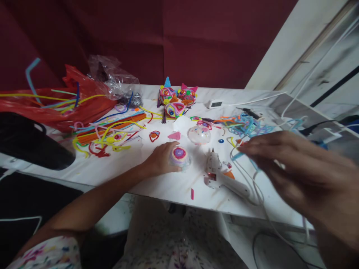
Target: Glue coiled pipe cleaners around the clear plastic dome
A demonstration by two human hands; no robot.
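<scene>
My left hand [161, 158] is closed around the side of a small clear dome [180, 157], thumb and fingers on its rim. A coiled pipe-cleaner spiral in pink, purple and cream covers the dome's top. Blurred by motion, my right hand [300, 175] hovers over the table's right side, its fingers pressed together; what they pinch, if anything, I cannot make out. Light blue pipe-cleaner bits [238, 156] show by its fingertips. Between the hands lies a white glue gun [224, 179], nozzle pointing away. Behind it rests a second clear dome [199, 135] with coloured bits.
Three decorated pipe-cleaner figures [176, 101] stand at the back. Loose pipe cleaners [112, 129] and a red plastic bag [84, 101] lie left, beside a black cylindrical object [33, 142]. Blue scraps [246, 125] lie right. The glue gun's cord [259, 190] loops under my right hand.
</scene>
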